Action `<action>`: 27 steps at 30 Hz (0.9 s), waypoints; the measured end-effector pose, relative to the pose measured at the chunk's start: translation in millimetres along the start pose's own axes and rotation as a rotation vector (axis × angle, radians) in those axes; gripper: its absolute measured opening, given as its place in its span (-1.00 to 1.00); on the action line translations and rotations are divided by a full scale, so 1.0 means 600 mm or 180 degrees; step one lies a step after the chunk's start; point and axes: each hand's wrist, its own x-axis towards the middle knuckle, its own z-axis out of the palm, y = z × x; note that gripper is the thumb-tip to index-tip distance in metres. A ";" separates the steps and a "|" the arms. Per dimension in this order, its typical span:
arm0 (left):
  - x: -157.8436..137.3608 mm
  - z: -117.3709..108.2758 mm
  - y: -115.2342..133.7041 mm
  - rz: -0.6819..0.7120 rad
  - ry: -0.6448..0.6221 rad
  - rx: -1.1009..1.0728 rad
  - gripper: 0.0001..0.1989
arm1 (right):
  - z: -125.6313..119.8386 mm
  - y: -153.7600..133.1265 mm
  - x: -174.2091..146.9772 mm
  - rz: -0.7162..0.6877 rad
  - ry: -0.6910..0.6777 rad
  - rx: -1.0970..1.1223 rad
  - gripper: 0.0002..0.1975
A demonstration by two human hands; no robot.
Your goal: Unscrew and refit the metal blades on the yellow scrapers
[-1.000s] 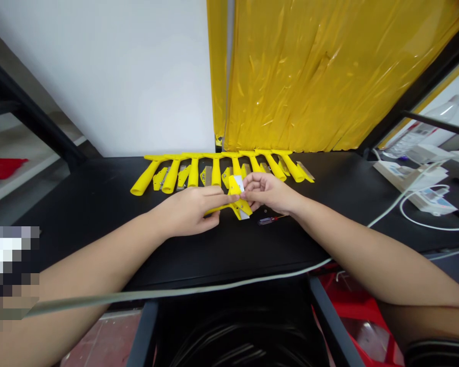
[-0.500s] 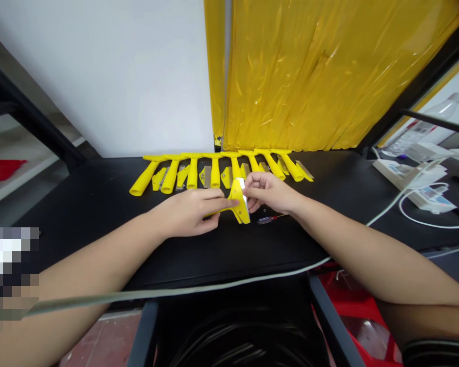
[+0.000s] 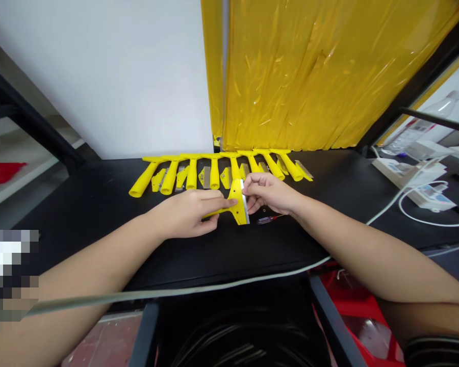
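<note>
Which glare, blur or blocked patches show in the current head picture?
Head view: glare streaks the yellow film; the metal edge of the yellow scraper shines; pale highlights cross the black surface at bottom centre; pixel blocks hide part of the left side; the bottle looks soft.

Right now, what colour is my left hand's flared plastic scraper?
Yellow scraper, silvery edge; head view.

- Soft, even light falls on my left hand point(image 3: 195, 211) and right hand point(image 3: 268, 193), shadows faint.
- Glints streak the yellow film point(image 3: 279, 76).
- Wide-angle distortion stretches my forearms point(image 3: 367, 250) towards the edges.
- Coarse pixels hide a patch point(image 3: 7, 275) at far left.
- Detail around my fingertips point(image 3: 232, 202) looks soft, perhaps slightly blurred.
</note>
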 end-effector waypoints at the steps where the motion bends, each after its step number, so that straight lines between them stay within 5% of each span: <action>1: 0.000 -0.001 0.001 -0.0022 -0.0002 0.0005 -0.56 | 0.000 0.000 0.000 0.0011 0.0001 0.0014 -0.71; 16: -0.001 0.005 0.000 0.0049 0.0110 0.0100 -0.59 | 0.001 0.002 0.000 -0.0017 -0.0289 -0.0250 -0.66; 27: -0.002 0.011 0.000 0.0196 0.0211 0.0622 -0.55 | 0.001 -0.001 -0.001 -0.0127 -0.0037 -0.0498 -0.73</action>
